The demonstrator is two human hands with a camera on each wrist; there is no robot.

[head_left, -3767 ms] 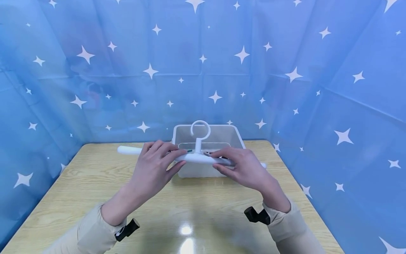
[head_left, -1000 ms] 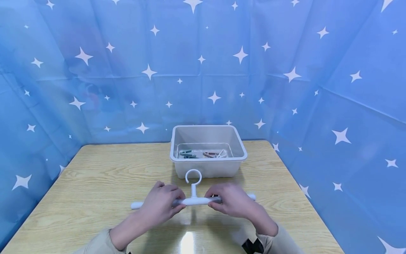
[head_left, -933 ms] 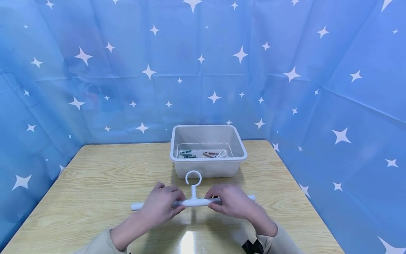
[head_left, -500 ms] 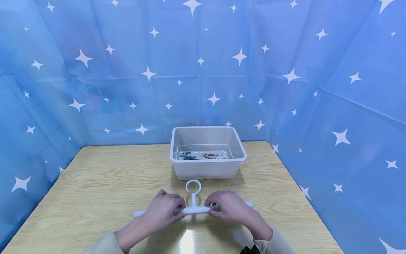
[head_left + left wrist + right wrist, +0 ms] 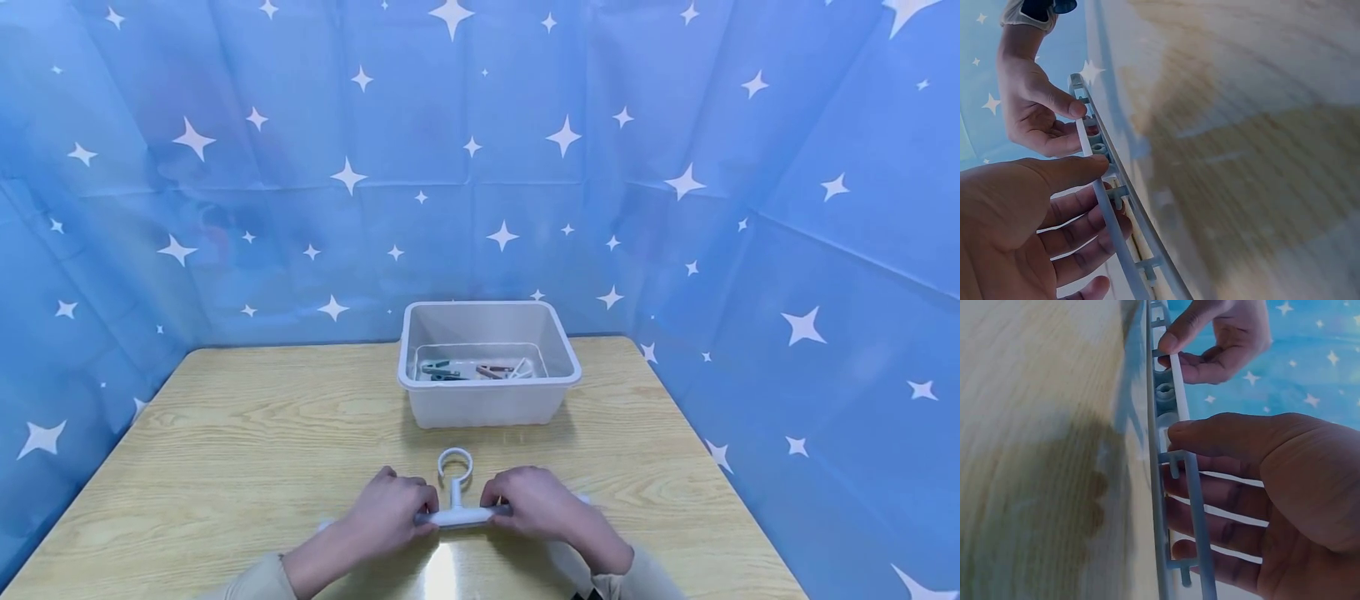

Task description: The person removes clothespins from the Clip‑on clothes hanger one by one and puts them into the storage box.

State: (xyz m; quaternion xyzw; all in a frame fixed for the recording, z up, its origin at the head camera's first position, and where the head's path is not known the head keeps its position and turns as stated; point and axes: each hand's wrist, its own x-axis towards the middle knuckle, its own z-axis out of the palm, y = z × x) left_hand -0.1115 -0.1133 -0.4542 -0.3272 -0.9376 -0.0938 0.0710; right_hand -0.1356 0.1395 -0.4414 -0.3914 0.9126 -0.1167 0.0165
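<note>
A white plastic clothes hanger [image 5: 463, 518] with a ring-like hook lies low over the front of the table, its hook toward the far side. To the left of the hook my left hand [image 5: 387, 510] grips the bar between thumb and fingers. My right hand [image 5: 534, 504] pinches the bar on the other side of the hook. From the left wrist view, the hollow underside of the hanger [image 5: 1110, 222] shows, with small crosspieces inside. In the head view the hands cover much of both arms of the hanger, whose ends barely show.
Behind the hanger stands a whitish plastic bin [image 5: 487, 406]. Green clothespins [image 5: 438, 368], a brownish one and a white clothespin [image 5: 519, 368] lie on its floor. The wooden table [image 5: 262, 433] is bounded by a blue curtain with white stars.
Both hands have brought the hanger from in front of the bin down and toward the table's near side. Earlier it hid the bin's contents; now the clothespins show. The grip persists.
</note>
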